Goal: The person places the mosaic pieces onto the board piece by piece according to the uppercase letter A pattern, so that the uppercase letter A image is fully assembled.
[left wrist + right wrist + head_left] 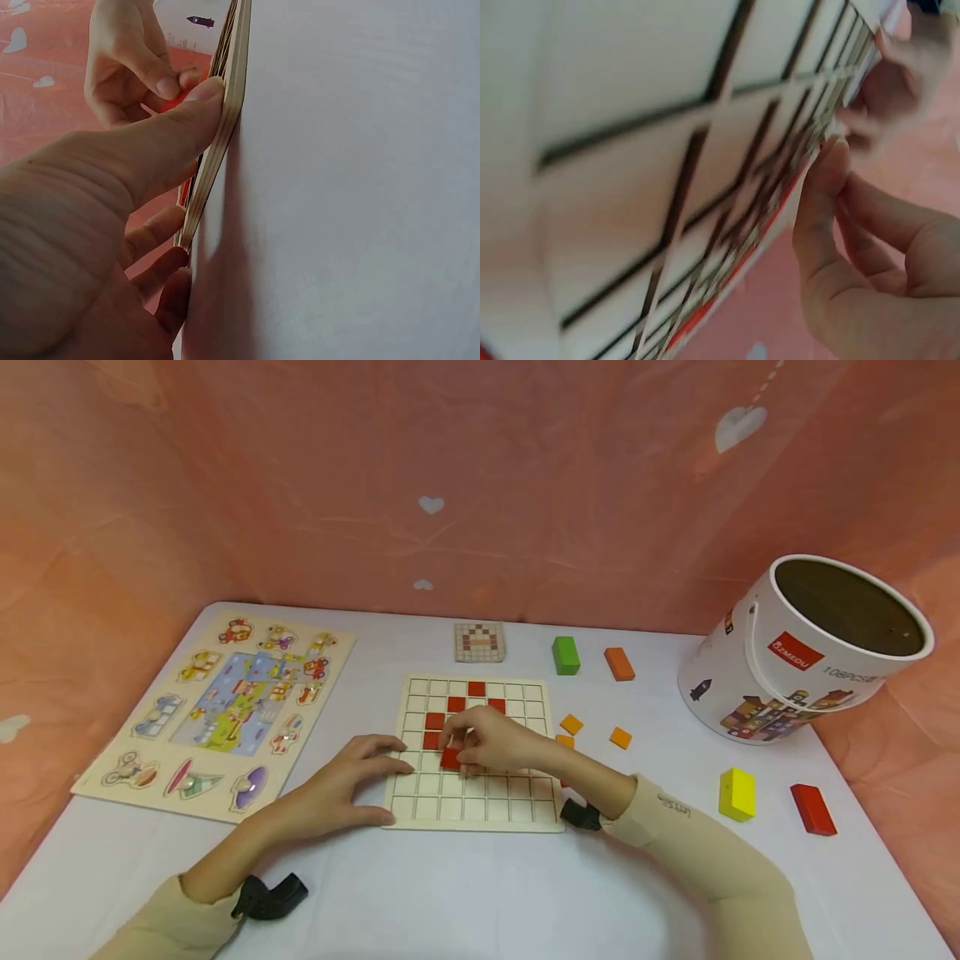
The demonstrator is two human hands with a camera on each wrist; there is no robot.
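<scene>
A cream wooden grid board (pixel 472 810) lies on the white table with several red square tiles (pixel 434 721) set in its cells. Above it, my right hand (pixel 495 742) pinches another red square tile (pixel 450 759) between thumb and fingers, over the left-middle cells. The right wrist view shows that thumb and fingertip meeting by the grid; the tile is mostly hidden there. My left hand (pixel 341 793) rests along the board's left edge, fingers extended and spread. In the left wrist view its thumb (pixel 184 124) touches the board's rim.
A small pattern card (pixel 480 643) lies behind the board. Orange tiles (pixel 620 737) sit to its right. Green (pixel 566 656), orange (pixel 619 664), yellow (pixel 737 794) and red (pixel 813 809) blocks stand near a white bucket (pixel 712 693). A picture puzzle (pixel 300 760) lies left.
</scene>
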